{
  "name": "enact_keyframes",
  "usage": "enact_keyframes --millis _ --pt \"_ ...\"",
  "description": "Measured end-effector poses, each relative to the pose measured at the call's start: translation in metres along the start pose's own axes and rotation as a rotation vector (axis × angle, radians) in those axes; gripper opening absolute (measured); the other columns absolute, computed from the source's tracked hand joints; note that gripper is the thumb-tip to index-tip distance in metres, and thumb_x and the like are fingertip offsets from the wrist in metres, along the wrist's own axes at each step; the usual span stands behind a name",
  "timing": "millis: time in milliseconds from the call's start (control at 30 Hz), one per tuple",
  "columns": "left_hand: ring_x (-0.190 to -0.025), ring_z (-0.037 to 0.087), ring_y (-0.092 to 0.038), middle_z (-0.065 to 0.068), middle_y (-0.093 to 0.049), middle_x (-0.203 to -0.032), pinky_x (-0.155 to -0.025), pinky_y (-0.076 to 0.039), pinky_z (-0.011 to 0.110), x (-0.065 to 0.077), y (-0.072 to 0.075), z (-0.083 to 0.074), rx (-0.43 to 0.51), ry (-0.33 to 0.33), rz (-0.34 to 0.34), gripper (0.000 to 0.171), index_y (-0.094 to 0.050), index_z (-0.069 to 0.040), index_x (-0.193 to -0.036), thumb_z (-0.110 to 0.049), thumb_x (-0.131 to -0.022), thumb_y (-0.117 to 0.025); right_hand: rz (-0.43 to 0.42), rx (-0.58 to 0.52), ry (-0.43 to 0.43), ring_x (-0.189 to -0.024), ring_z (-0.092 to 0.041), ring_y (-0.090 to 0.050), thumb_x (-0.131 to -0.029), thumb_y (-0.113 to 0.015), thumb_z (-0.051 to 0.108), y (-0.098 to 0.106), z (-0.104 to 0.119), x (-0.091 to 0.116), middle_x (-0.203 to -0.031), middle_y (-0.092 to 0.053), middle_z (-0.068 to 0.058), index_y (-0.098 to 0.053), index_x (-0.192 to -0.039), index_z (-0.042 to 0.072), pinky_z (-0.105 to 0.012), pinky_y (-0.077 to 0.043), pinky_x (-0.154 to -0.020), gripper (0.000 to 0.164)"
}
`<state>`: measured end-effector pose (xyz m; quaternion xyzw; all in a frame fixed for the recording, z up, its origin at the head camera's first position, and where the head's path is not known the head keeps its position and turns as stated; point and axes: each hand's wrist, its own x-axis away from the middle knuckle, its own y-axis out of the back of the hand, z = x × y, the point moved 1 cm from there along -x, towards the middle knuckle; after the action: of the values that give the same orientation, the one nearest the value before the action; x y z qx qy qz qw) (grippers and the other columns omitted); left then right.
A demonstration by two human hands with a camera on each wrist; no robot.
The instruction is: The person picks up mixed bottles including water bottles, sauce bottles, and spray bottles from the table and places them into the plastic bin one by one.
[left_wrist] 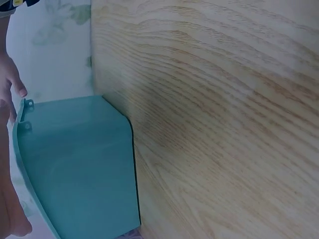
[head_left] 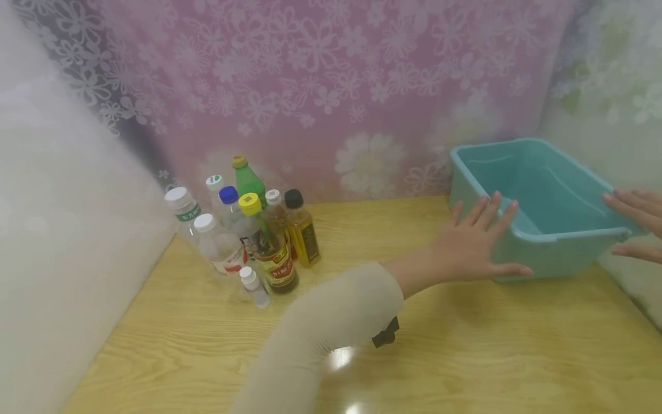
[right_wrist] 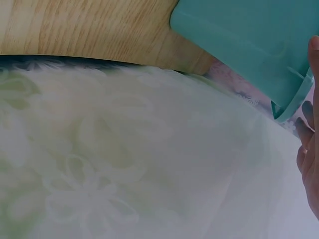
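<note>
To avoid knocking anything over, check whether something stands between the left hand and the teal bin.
Nothing visible stands between the left hand and the teal bin; the bottles stand off to the left, clear of both.

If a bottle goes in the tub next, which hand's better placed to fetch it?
Left, probably. The left hand is by the tub on the side facing the bottles, fingers spread, gripping nothing; the right hand is at the opposite side, farther from them.
</note>
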<state>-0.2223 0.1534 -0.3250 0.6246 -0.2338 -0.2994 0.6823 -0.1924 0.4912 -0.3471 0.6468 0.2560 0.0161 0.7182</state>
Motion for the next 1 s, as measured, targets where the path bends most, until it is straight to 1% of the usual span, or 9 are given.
enact_keyframes --millis 267,333,400,467,600,733,833,900,1000 --pt "-0.142 0.009 0.019 -0.004 0.023 -0.154 -0.119 0.005 0.04 -0.009 -0.009 -0.005 -0.049 -0.012 -0.02 0.102 0.024 -0.029 -0.145 -0.086 -0.077 -0.025 -0.03 0.018 -0.033 -0.145 -0.023 0.004 -0.08 -0.074 0.024 -0.008 -0.005 0.012 -0.158 -0.007 -0.004 -0.013 -0.153 0.021 -0.051 0.004 -0.116 0.095" --pt "-0.142 0.01 0.018 -0.005 0.022 -0.155 -0.119 0.005 0.041 -0.012 -0.011 -0.005 -0.067 -0.02 -0.039 0.101 0.022 -0.029 -0.146 -0.086 -0.077 -0.025 -0.038 0.01 0.011 -0.145 -0.024 0.004 -0.086 -0.068 0.027 -0.01 -0.007 0.013 -0.158 -0.007 -0.007 -0.013 -0.153 0.02 -0.05 0.004 -0.116 0.087" --pt "-0.142 0.009 0.017 -0.006 0.021 -0.155 -0.119 0.005 0.041 -0.014 -0.011 -0.005 -0.085 -0.032 -0.055 0.099 0.021 -0.03 -0.146 -0.085 -0.078 -0.024 -0.08 0.007 0.071 -0.146 -0.023 0.0 -0.091 -0.061 0.032 -0.011 -0.008 0.011 -0.158 -0.012 -0.009 -0.016 -0.152 0.019 -0.051 0.0 -0.117 0.077" --pt "-0.142 0.009 0.016 -0.006 0.02 -0.155 -0.119 0.004 0.042 -0.017 -0.012 -0.005 -0.106 -0.051 -0.072 0.098 0.02 -0.029 -0.147 -0.084 -0.079 -0.024 -0.105 0.021 0.138 -0.146 -0.019 -0.003 -0.097 -0.049 0.039 -0.011 -0.008 0.01 -0.157 -0.014 -0.009 -0.018 -0.152 0.016 -0.05 -0.001 -0.117 0.067" --pt "-0.142 0.009 0.017 -0.006 0.02 -0.155 -0.119 0.003 0.041 -0.021 -0.011 -0.008 -0.111 -0.08 -0.071 0.094 0.019 -0.028 -0.148 -0.081 -0.082 -0.022 -0.155 0.05 0.182 -0.143 -0.004 -0.004 -0.098 -0.032 0.051 -0.01 -0.006 0.007 -0.156 -0.017 -0.008 -0.021 -0.151 0.014 -0.05 -0.003 -0.117 0.065" --pt "-0.141 0.009 0.017 -0.003 0.018 -0.156 -0.119 0.004 0.036 -0.022 -0.01 -0.011 -0.097 -0.136 -0.048 0.088 0.017 -0.024 -0.149 -0.075 -0.088 -0.021 -0.277 0.112 0.212 -0.133 0.013 -0.008 -0.097 -0.026 0.057 -0.011 -0.004 0.004 -0.151 -0.021 0.007 -0.032 -0.148 0.013 -0.037 -0.008 -0.119 0.068" --pt "-0.142 0.011 0.014 0.0 0.015 -0.157 -0.118 0.003 0.034 -0.023 -0.012 -0.012 -0.089 -0.186 -0.061 0.084 0.012 -0.021 -0.15 -0.07 -0.091 -0.022 -0.366 0.141 0.221 -0.127 0.019 -0.012 -0.095 -0.025 0.06 -0.012 -0.003 0.003 -0.141 -0.022 0.022 -0.041 -0.144 0.013 -0.03 -0.012 -0.118 0.07" --pt "-0.143 0.012 0.013 0.001 0.013 -0.157 -0.118 0.002 0.033 -0.024 -0.013 -0.013 -0.094 -0.208 -0.082 0.082 0.007 -0.019 -0.151 -0.067 -0.093 -0.023 -0.381 0.134 0.213 -0.127 0.02 -0.013 -0.094 -0.026 0.061 -0.012 -0.002 0.004 -0.138 -0.021 0.027 -0.043 -0.142 0.014 -0.03 -0.014 -0.117 0.07" --pt "-0.143 0.013 0.01 0.002 0.009 -0.158 -0.118 -0.002 0.031 -0.025 -0.015 -0.013 -0.086 -0.229 -0.11 0.078 0.001 -0.018 -0.152 -0.064 -0.095 -0.025 -0.399 0.116 0.212 -0.126 0.02 -0.015 -0.093 -0.028 0.061 -0.011 -0.002 0.005 -0.136 -0.023 0.027 -0.047 -0.139 0.012 -0.033 -0.016 -0.117 0.07"
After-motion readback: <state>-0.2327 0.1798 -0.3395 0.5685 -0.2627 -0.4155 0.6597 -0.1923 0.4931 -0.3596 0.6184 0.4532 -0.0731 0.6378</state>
